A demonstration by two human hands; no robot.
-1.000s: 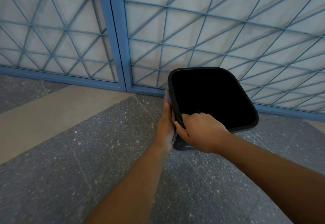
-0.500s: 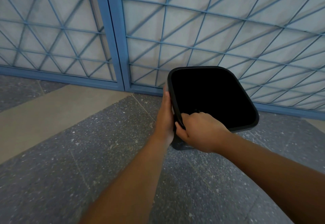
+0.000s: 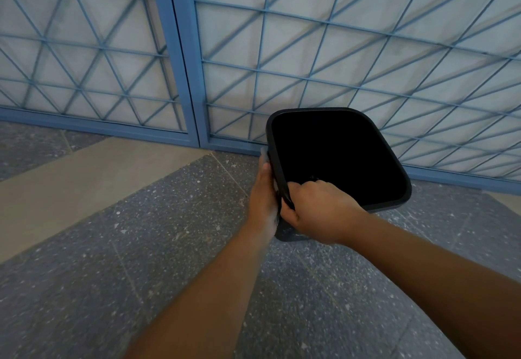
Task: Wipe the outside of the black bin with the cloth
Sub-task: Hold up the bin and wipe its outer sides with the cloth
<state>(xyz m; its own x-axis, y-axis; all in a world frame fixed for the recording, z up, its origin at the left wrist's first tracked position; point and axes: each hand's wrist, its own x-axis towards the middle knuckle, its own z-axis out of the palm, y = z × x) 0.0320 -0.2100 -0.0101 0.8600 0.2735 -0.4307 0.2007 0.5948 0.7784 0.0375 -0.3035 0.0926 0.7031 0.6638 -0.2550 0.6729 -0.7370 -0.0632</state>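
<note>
The black bin (image 3: 338, 158) stands on the floor by the blue gate, its open mouth tipped toward me. My right hand (image 3: 315, 212) grips the bin's near left rim corner, thumb outside and fingers inside. My left hand (image 3: 263, 198) lies flat against the bin's outer left wall. A thin grey strip of the cloth (image 3: 265, 158) shows between the fingertips and the wall; the rest of the cloth is hidden under the palm.
A blue metal gate (image 3: 183, 57) with a diagonal lattice stands right behind the bin. The floor is dark speckled stone (image 3: 169, 246) with a pale beige band (image 3: 84, 178) running on the left.
My left hand has slid a little up and away along the bin's left wall. The right hand keeps its hold on the rim and the bin stays where it was.
</note>
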